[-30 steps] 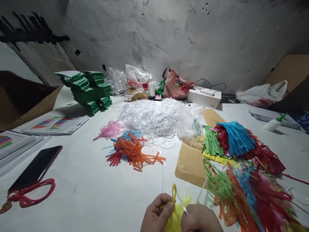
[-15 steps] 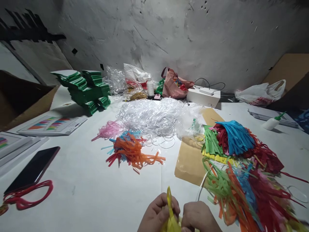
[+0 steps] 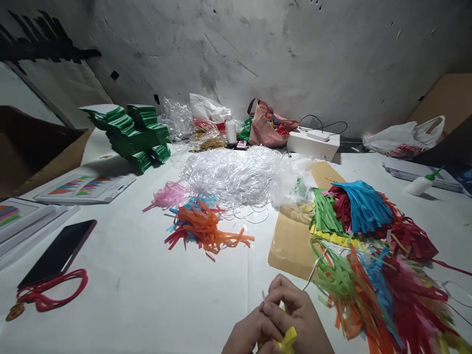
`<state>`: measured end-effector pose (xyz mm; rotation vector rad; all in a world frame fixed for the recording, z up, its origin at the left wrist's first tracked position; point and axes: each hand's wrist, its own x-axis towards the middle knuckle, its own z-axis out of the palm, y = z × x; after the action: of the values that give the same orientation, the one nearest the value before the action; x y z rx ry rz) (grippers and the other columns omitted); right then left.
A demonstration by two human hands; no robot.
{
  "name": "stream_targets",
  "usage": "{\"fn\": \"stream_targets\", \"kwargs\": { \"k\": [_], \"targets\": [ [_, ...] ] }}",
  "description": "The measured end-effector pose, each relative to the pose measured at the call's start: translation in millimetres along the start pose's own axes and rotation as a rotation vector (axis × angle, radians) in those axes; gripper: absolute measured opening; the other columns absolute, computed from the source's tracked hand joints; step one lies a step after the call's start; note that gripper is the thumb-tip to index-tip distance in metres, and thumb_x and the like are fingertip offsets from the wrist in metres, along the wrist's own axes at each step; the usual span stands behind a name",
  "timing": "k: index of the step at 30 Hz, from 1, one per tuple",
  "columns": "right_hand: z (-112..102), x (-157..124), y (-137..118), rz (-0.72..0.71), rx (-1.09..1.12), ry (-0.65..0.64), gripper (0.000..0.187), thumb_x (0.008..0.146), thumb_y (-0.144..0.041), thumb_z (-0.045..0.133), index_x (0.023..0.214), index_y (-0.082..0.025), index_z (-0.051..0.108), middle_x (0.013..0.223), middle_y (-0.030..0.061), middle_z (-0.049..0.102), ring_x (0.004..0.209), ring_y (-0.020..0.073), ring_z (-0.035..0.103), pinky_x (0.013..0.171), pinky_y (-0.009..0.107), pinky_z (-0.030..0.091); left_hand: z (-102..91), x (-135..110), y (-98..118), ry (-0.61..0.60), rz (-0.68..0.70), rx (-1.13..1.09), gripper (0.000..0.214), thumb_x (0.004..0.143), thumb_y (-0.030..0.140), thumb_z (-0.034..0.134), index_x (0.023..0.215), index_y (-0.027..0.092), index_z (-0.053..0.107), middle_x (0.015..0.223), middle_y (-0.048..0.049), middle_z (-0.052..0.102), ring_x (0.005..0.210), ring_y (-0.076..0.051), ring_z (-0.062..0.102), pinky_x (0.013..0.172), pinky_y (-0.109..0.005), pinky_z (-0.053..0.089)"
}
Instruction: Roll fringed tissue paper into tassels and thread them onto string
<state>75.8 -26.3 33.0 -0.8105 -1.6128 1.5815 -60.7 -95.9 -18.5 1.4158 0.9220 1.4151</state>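
Observation:
At the bottom edge, my left hand (image 3: 248, 330) is closed on a yellow paper tassel (image 3: 288, 339), most of which the fingers hide. Pressed against it, my right hand (image 3: 297, 314) is closed too, its fingertips meeting the left ones around a white cord (image 3: 263, 295) whose short end pokes up. More of this cord (image 3: 311, 276) runs from behind my right hand toward the loose tassels (image 3: 368, 290) on the right. How the cord sits on the yellow paper is hidden.
Orange, blue and pink tassels (image 3: 202, 226) lie left of a brown envelope (image 3: 289, 246). Behind is a heap of clear-white string (image 3: 232, 174). Fringed paper bundles (image 3: 368, 206) and a glue bottle (image 3: 420, 185) stand right; a phone (image 3: 59, 253) and green stacks (image 3: 136, 137) left.
My hands have come together, the right one shifting up and over toward the left. The upright yellow loop is gone from above the fingers; yellow paper now shows lower, and a cord end sticks up.

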Motion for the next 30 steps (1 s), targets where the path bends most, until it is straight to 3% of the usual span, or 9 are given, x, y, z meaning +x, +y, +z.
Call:
{"fn": "stream_targets", "kwargs": {
  "k": [4,7,13,20,24,27,30],
  "targets": [
    [-4.3,-2.5,-0.9,-0.212,-0.085,0.182,0.024,0.098,-0.035,0.057,0.078,-0.022,0.061,0.081,0.0002,0.054,0.078,0.0165,0.057,0.071,0.026,0.046,-2.9,1.0,18.4,0.223,-0.084,-0.024,0.014,0.093,0.037,0.064,0.088,0.025,0.070,0.106,-0.0070,0.070,0.097,-0.022,0.065,0.083,-0.029,0.050],
    [-15.7,-9.3,-8.4,-0.303,-0.317,0.156,0.018,0.101,-0.027,0.048,0.085,-0.023,0.055,0.078,-0.0007,0.054,0.076,0.0159,0.056,0.071,0.026,0.044,-6.2,3.0,34.8,0.314,-0.211,-0.065,0.014,0.093,0.036,0.065,0.087,0.024,0.069,0.098,-0.0061,0.070,0.093,-0.021,0.065,0.082,-0.028,0.049],
    [-16.9,-20.6,-15.1,-0.297,-0.625,-0.040,0.019,0.100,-0.024,0.048,0.081,-0.022,0.051,0.067,-0.0038,0.051,0.059,0.0117,0.052,0.055,0.021,0.038,-6.9,3.1,36.4,0.255,-0.181,-0.072,0.015,0.094,0.035,0.064,0.087,0.023,0.068,0.088,-0.0050,0.068,0.082,-0.020,0.065,0.076,-0.030,0.051],
    [-11.7,-17.6,-13.2,-0.197,-0.567,-0.073,0.020,0.102,-0.032,0.045,0.086,-0.022,0.053,0.069,-0.0034,0.053,0.058,0.0111,0.052,0.054,0.021,0.037,-10.2,2.2,27.6,0.135,0.005,0.149,0.012,0.097,0.020,0.056,0.099,0.026,0.066,0.093,-0.0044,0.069,0.085,-0.018,0.068,0.075,-0.027,0.054],
    [-9.5,-14.8,-12.5,-0.156,-0.532,-0.088,0.024,0.102,-0.041,0.044,0.091,-0.022,0.053,0.070,-0.0038,0.051,0.058,0.0118,0.051,0.052,0.021,0.037,-8.8,4.7,25.8,0.139,0.139,0.296,0.020,0.095,0.012,0.054,0.104,0.026,0.064,0.095,-0.0044,0.070,0.085,-0.017,0.069,0.074,-0.024,0.055],
    [-7.7,-12.9,-13.0,-0.200,-0.562,-0.056,0.027,0.104,-0.037,0.039,0.084,-0.022,0.050,0.068,-0.0039,0.051,0.057,0.0115,0.051,0.054,0.021,0.037,-10.7,7.2,34.3,0.087,0.098,0.347,0.016,0.094,0.018,0.059,0.106,0.028,0.065,0.098,-0.0045,0.072,0.090,-0.019,0.067,0.079,-0.028,0.054],
    [-7.9,-11.5,-13.7,-0.215,-0.567,-0.061,0.029,0.105,-0.035,0.038,0.082,-0.022,0.050,0.069,-0.0035,0.053,0.058,0.0115,0.052,0.055,0.021,0.037,-14.1,11.0,47.6,0.130,-0.084,0.263,0.019,0.094,0.035,0.063,0.112,0.030,0.067,0.099,-0.0047,0.071,0.094,-0.022,0.066,0.083,-0.031,0.053]
  ]
}}
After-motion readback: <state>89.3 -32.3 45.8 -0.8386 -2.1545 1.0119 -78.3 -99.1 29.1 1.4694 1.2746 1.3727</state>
